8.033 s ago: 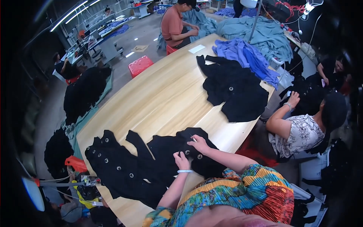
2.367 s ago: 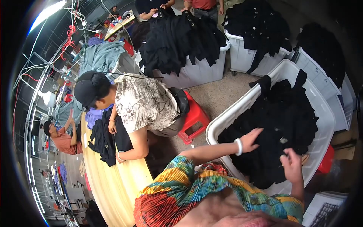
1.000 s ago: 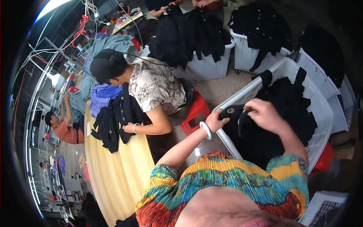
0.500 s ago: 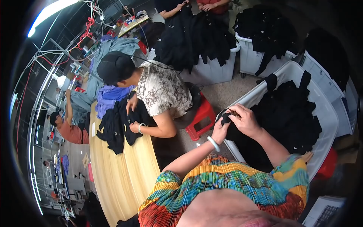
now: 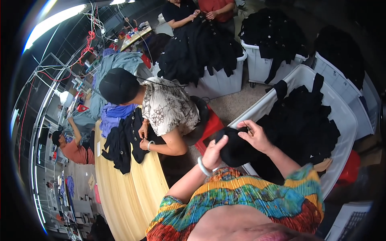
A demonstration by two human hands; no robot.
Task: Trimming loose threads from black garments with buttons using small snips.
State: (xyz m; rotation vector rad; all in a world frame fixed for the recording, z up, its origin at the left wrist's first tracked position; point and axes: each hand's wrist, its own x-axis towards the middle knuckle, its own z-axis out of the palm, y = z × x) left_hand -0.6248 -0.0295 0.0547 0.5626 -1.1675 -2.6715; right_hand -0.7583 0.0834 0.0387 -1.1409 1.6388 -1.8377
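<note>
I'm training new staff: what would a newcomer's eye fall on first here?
Probably the bright multicoloured top at the bottom centre, with the left hand holding black cloth just above it and the right hand at the cloth's edge. Next, the white bin of black clothes at the right, and the glaring lamp at upper left.

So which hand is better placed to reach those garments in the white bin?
Probably the right hand: it looks nearer the black garments, though holding a thin tool; the left hand grips black cloth farther off.
</note>
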